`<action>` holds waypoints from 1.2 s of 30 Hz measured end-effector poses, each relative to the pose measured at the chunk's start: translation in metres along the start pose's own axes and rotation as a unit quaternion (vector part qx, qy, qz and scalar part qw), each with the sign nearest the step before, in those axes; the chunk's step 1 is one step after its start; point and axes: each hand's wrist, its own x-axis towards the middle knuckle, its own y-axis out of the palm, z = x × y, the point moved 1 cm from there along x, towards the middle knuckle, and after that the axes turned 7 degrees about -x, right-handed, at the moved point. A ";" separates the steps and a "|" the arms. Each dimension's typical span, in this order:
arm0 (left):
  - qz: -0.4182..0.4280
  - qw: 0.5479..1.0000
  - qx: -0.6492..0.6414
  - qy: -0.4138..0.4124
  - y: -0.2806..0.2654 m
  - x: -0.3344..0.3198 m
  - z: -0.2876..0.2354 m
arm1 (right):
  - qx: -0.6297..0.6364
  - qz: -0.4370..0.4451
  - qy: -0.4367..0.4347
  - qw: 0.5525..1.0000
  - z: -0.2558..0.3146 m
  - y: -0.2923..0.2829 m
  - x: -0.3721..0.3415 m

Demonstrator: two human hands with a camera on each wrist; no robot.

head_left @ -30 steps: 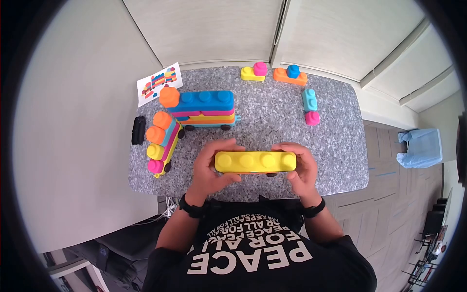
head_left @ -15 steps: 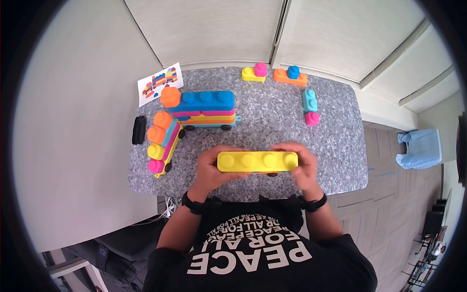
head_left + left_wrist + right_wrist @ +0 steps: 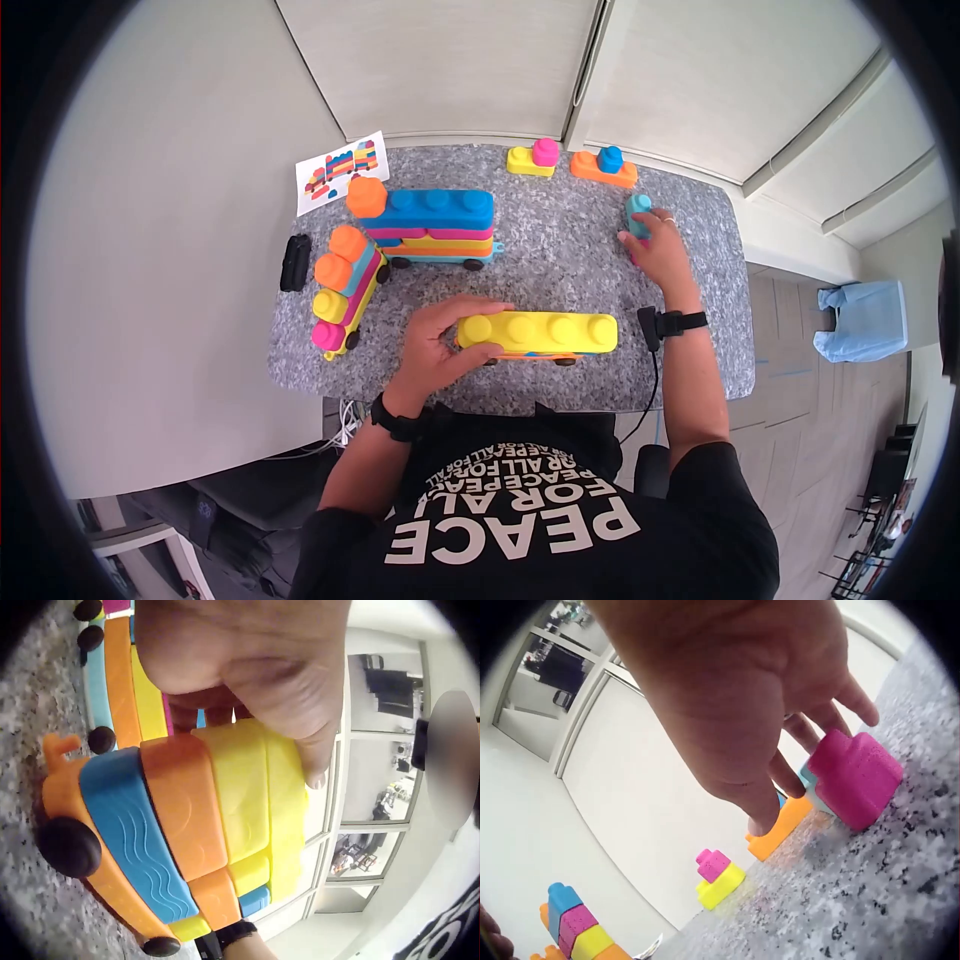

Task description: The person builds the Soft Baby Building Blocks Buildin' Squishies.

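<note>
A wheeled block wagon (image 3: 565, 332) with a long yellow brick on top stands near the front of the table. My left hand (image 3: 432, 345) grips its left end, thumb on the near side and fingers on the far side. Blue, orange and yellow bricks over an orange wheeled base (image 3: 112, 889) show in the left wrist view. At the right of the table, my right hand (image 3: 664, 262) hovers over a teal block (image 3: 637, 206) and a pink block (image 3: 859, 784). Its fingers are spread and the thumb stands apart, with nothing pinched between them.
Left of the wagon stand a blue-topped block car (image 3: 430, 208) and a smaller wheeled block car (image 3: 357, 300). A printed picture sheet (image 3: 315, 190) and a black case (image 3: 295, 262) lie beyond. Along the back are a yellow-and-pink pair (image 3: 530, 161) and an orange-and-blue pair (image 3: 604, 172).
My right hand has let go of the wagon's right end and moved right and away to the teal and pink blocks. My left hand keeps its grip on the wagon.
</note>
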 end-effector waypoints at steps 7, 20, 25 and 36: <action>-0.005 1.000 -0.018 0.007 0.003 -0.001 0.005 | -0.007 -0.069 -0.016 0.997 -0.029 0.012 0.016; 0.017 0.999 0.014 -0.034 0.018 0.024 -0.020 | 0.305 0.028 -0.295 0.905 0.147 -0.118 -0.082; -0.004 0.998 0.010 -0.057 0.020 0.022 -0.019 | 0.295 0.080 -0.316 0.898 0.169 -0.114 -0.096; 0.008 0.996 0.078 -0.038 0.015 0.022 -0.019 | 0.260 0.045 -0.384 0.885 0.169 -0.102 -0.100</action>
